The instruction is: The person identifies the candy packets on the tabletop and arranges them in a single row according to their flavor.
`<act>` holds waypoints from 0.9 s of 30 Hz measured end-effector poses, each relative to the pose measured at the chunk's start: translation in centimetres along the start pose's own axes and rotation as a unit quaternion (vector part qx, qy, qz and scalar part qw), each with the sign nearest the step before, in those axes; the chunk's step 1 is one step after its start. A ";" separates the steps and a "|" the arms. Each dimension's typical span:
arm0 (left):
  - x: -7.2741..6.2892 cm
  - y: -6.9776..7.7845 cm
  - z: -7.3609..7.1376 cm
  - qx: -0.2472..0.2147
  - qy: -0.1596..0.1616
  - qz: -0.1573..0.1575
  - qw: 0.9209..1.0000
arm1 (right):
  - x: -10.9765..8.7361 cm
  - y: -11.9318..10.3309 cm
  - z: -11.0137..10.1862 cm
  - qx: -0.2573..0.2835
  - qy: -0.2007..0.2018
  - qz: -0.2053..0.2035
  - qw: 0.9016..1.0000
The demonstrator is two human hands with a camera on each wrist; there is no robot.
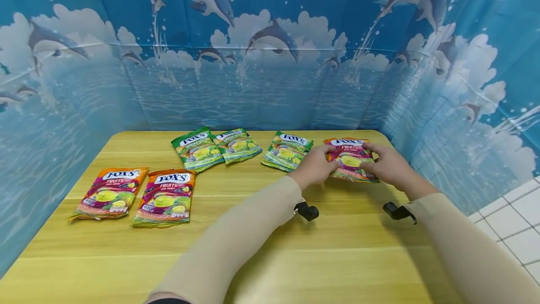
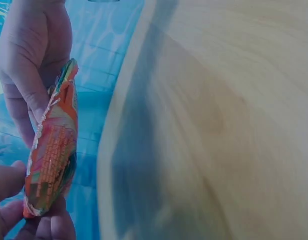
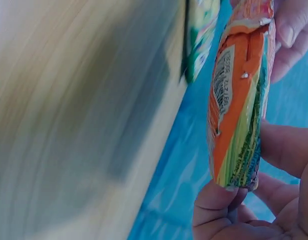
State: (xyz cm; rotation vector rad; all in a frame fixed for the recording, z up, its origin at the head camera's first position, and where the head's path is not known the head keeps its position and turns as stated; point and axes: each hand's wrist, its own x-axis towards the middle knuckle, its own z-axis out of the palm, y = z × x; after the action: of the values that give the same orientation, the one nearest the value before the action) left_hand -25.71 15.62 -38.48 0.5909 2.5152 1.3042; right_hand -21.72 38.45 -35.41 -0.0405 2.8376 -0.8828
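Both hands hold a purple and orange bag of FOX'S Fruits candy [image 1: 350,160] near the table's far right corner. The left hand [image 1: 314,165] pinches its left edge, and the right hand [image 1: 391,169] grips its right edge. In the left wrist view the bag [image 2: 53,150] appears edge-on, raised above the tabletop. A barcode shows on the bag's orange back [image 3: 239,95] in the right wrist view. Just left of the left hand lies a green bag of FOX'S Spring Tea candy [image 1: 287,151].
Two more green bags [image 1: 198,149] [image 1: 237,145] overlap at the back of the wooden table [image 1: 236,266]. Two purple Fruits bags [image 1: 110,193] [image 1: 165,198] lie side by side on the left. A dolphin-print curtain [image 1: 261,88] surrounds the table's back and sides.
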 end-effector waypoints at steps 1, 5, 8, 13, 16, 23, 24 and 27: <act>-0.3 0.0 -0.6 -0.008 0.001 0.000 1.000 | 0.0 -0.5 0.2 0.000 0.001 -0.003 1.000; -1.6 -0.2 -2.9 -0.024 0.001 -0.002 1.000 | 0.1 -2.8 0.9 0.003 0.002 -0.019 1.000; -2.5 -0.7 -4.5 -0.023 0.000 -0.007 1.000 | 0.1 -4.6 1.6 0.010 0.005 -0.028 1.000; -3.8 -2.2 -7.1 -0.013 0.002 -0.012 1.000 | 0.2 -7.3 3.0 0.024 0.001 -0.034 0.999; -4.7 -3.2 -8.8 -0.005 0.003 -0.014 1.000 | 0.3 -8.9 4.1 0.028 -0.003 -0.038 0.999; -7.6 -5.4 -12.3 0.015 0.002 -0.036 0.999 | 1.0 -12.1 7.4 0.030 -0.018 -0.054 0.998; -8.1 -5.8 -12.7 0.021 0.002 -0.040 0.999 | 1.1 -12.5 7.9 0.029 -0.020 -0.058 0.998; -9.4 -7.1 -13.9 0.037 0.001 -0.055 0.998 | 1.5 -13.8 9.6 0.026 -0.024 -0.074 0.997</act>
State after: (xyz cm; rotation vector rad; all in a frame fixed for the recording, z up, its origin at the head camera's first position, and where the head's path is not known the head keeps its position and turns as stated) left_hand -24.59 -2.39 -36.12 0.4591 2.5682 1.1780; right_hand -21.93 21.62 -35.61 -0.2659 2.7935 -0.9715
